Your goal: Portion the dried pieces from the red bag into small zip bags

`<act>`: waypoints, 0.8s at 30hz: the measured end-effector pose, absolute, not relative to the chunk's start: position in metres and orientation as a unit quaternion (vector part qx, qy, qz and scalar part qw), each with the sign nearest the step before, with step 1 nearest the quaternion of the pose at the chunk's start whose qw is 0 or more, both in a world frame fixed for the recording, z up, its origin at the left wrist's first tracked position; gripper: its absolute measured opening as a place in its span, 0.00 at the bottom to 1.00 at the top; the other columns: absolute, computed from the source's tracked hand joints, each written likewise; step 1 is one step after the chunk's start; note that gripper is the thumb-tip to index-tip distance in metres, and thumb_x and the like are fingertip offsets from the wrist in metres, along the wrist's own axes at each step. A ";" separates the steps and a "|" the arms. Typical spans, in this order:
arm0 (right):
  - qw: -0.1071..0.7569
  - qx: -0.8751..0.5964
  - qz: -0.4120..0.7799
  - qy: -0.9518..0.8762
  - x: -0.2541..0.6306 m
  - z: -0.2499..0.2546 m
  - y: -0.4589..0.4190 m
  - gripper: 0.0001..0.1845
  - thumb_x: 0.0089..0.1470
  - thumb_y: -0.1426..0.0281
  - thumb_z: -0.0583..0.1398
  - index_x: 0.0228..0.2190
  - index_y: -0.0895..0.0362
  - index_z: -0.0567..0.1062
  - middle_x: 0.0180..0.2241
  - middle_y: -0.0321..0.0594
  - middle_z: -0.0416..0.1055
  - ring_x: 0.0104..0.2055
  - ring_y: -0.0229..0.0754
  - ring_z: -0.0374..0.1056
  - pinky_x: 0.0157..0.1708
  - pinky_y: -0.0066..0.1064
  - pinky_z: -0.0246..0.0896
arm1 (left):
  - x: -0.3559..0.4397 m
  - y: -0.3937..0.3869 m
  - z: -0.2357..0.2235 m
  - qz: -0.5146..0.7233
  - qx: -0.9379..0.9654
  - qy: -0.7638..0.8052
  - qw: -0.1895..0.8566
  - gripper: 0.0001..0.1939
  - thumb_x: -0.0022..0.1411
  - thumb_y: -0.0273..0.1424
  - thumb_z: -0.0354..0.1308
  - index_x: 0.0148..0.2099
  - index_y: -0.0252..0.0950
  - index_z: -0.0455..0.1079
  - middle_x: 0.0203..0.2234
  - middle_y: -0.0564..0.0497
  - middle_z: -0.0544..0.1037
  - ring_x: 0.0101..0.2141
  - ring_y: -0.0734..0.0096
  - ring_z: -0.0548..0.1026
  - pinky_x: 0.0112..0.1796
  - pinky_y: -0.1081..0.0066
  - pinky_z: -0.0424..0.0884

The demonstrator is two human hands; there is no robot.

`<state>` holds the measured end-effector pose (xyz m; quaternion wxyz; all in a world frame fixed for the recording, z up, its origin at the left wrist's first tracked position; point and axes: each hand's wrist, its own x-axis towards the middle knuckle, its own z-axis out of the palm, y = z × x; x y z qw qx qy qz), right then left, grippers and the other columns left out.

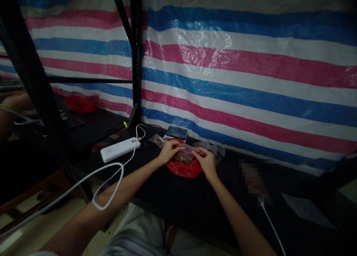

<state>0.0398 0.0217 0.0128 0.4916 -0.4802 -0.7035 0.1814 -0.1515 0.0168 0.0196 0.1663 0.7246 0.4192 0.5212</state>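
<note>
Between my two hands a small clear plastic bag (pixel 188 150) is stretched by its upper edge. My left hand (pixel 170 151) pinches one end and my right hand (pixel 206 161) pinches the other. Just under it lies a red plastic bag (pixel 184 170), spread wide and holding small brown pieces (pixel 182 159), too small to name. Whether the clear bag has anything in it I cannot tell. To the left of my left hand lies a clear bag with brown pieces (pixel 157 139). Several clear bags (pixel 213 149) lie beyond my right hand.
Behind the red bag stands a small flat device with a dark top (pixel 176 132). A white power bank (pixel 119 149) with a white cable (pixel 122 174) is at left. A flat clear sheet (pixel 306 209) lies at right. Striped sheeting (pixel 245 66) hangs behind; another person's hand (pixel 18 101) shows far left.
</note>
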 end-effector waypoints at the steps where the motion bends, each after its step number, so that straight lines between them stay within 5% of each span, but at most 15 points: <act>1: 0.491 -0.484 0.183 -0.701 0.041 0.012 0.022 0.16 0.41 0.57 0.59 0.29 0.55 0.77 0.23 0.37 0.74 0.25 0.42 0.68 0.26 0.31 0.62 | -0.151 0.016 0.020 0.517 0.732 0.413 0.164 0.12 0.52 0.38 0.58 0.29 0.33 0.71 0.25 0.51 0.74 0.28 0.72 0.71 0.33 0.74 0.65; 10: 0.441 -0.530 0.177 -0.702 0.045 0.016 0.023 0.19 0.38 0.55 0.61 0.30 0.54 0.77 0.23 0.37 0.74 0.25 0.41 0.67 0.24 0.28 0.58 | -0.151 0.020 0.016 0.500 0.745 0.425 0.115 0.11 0.51 0.37 0.60 0.28 0.32 0.71 0.24 0.52 0.74 0.28 0.74 0.70 0.33 0.75 0.64; 15: 0.414 -0.563 0.131 -0.703 0.046 0.022 0.017 0.15 0.40 0.55 0.61 0.26 0.52 0.78 0.21 0.35 0.72 0.24 0.40 0.66 0.23 0.27 0.54 | -0.152 0.020 0.017 0.461 0.777 0.398 0.162 0.13 0.50 0.38 0.61 0.31 0.32 0.71 0.25 0.52 0.74 0.26 0.75 0.70 0.31 0.76 0.64; 24: 0.344 -0.551 0.084 -0.756 0.046 0.026 0.014 0.10 0.42 0.58 0.61 0.27 0.47 0.78 0.28 0.32 0.75 0.29 0.40 0.68 0.25 0.27 0.54 | -0.154 0.019 0.022 0.436 0.785 0.428 0.098 0.16 0.50 0.41 0.59 0.30 0.32 0.71 0.24 0.52 0.73 0.26 0.75 0.68 0.30 0.76 0.61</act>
